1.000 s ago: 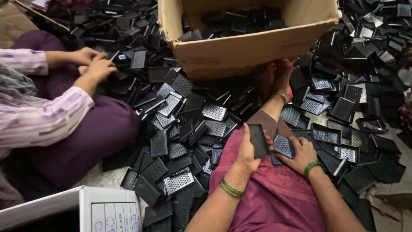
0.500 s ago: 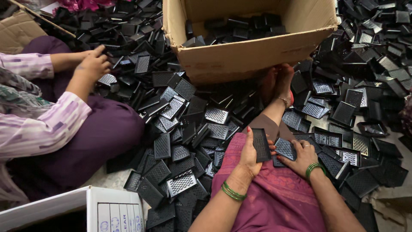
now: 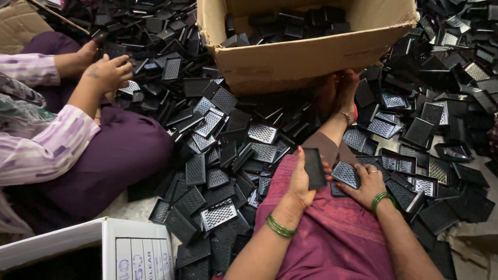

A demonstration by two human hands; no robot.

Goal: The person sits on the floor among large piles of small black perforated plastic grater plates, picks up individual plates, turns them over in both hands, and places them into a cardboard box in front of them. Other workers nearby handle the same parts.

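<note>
My left hand (image 3: 299, 179) holds a small black rectangular plastic tray (image 3: 314, 167) upright over my lap. My right hand (image 3: 366, 181) rests on a perforated metal mesh plate (image 3: 346, 174) lying on my knee, fingers spread over it. Both wrists wear green bangles. Around my legs lies a big heap of black trays and mesh plates (image 3: 223, 161). A brown cardboard box (image 3: 306, 52) stands just beyond my foot (image 3: 342, 91) and holds several black parts.
Another person in a striped sleeve and purple trousers (image 3: 119, 150) sits at the left, both hands (image 3: 106, 70) on parts in the heap. A white box (image 3: 104, 249) stands at the lower left. More black parts (image 3: 446, 78) cover the floor at the right.
My left hand has kept the black tray and lifted it slightly. My right hand has stayed on the mesh plate. The other person's hands have shifted left within the pile.
</note>
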